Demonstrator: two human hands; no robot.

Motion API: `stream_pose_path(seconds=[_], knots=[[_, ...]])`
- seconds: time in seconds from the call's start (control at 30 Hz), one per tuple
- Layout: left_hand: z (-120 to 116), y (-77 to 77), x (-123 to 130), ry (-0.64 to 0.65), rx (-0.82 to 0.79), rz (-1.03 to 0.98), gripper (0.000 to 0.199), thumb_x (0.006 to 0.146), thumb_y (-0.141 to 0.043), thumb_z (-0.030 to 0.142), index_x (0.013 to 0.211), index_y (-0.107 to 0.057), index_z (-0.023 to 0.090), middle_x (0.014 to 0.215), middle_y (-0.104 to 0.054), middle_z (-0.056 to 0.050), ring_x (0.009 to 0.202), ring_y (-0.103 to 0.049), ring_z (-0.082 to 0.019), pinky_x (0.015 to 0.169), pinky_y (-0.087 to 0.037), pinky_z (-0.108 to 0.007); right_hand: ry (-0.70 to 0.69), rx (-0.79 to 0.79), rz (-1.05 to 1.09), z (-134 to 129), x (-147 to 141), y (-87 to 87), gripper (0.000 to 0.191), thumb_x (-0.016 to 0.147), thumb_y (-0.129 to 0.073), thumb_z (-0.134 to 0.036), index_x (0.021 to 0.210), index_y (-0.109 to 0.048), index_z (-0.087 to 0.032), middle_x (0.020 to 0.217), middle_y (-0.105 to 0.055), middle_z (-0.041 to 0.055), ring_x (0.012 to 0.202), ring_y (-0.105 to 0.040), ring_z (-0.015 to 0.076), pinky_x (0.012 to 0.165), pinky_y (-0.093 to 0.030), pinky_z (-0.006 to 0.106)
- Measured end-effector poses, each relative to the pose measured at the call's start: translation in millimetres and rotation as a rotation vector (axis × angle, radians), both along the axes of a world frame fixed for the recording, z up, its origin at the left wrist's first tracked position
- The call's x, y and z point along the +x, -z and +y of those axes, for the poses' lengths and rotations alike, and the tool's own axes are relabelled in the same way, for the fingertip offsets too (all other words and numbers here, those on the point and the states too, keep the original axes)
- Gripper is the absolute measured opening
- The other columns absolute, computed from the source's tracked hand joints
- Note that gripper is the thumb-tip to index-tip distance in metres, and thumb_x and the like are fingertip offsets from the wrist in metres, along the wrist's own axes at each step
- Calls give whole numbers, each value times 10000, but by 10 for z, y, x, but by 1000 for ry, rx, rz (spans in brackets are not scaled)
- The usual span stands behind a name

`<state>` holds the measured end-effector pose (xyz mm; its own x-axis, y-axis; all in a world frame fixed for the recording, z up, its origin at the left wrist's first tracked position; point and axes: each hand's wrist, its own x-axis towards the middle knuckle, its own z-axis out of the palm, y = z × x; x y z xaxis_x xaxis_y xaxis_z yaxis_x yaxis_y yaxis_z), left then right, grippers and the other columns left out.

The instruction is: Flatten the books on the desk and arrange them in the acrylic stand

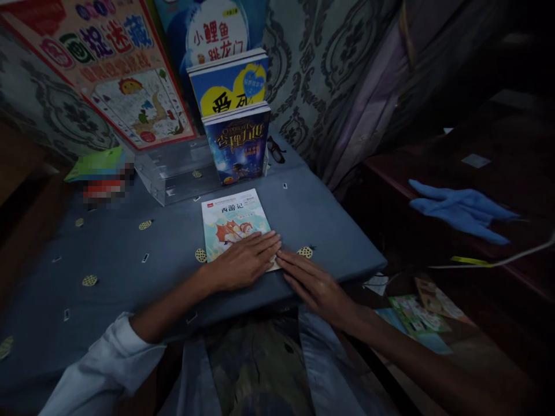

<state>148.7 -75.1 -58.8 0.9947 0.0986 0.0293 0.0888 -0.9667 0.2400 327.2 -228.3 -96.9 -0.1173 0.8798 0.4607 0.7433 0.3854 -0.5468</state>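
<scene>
White picture-cover book [234,216] lies flat on the blue tablecloth [307,199], in front of a clear rack [182,188] holding upright books [238,147]. Left hand [247,260] rests palm-down across the book's lower part; fingers extended, close together, not closed on anything. Right hand [318,289]: fingers straight, unclenched, tips at the book's lower right edge. Dark-framed glasses [276,152] sit just beside the upright books.
</scene>
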Motion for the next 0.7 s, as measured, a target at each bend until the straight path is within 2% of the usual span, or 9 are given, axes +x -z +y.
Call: stream_pose_path(seconds=[0.17,0.33,0.47,0.7], knots=[[-213,31,-100,-34,8,13,540,1056,-348,360,1548,-264,155,1628,-317,-123,1537,-205,-202,1264,-225,-404,-8,76,24,-43,9,41,409,997,-508,-160,1385,-598,-251,1268,-710,103,1186,-671,237,1028,-573,440],[-287,74,-136,-55,69,15,527,1019,-296,148,1544,-256,151,1636,-294,-115,1539,-185,-188,1266,-217,-385,-28,121,-4,74,50,-18,319,996,-485,-133,1217,-687,-242,1062,-756,89,999,-725,211,886,-631,379],[-187,77,-102,-50,104,9,526,1007,-301,120,1532,-271,123,1632,-294,-138,1537,-202,-205,1262,-232,-391,-48,108,-35,235,100,-61,307,1004,-459,-146,1163,-698,-257,1020,-750,79,947,-727,206,837,-635,358],[131,105,-11,-69,117,-12,527,992,-333,94,1518,-299,92,1617,-325,-162,1528,-239,-225,1247,-269,-406,-48,150,-71,577,169,-39,319,1011,-434,-140,1150,-699,-252,967,-737,70,913,-726,196,811,-635,338]])
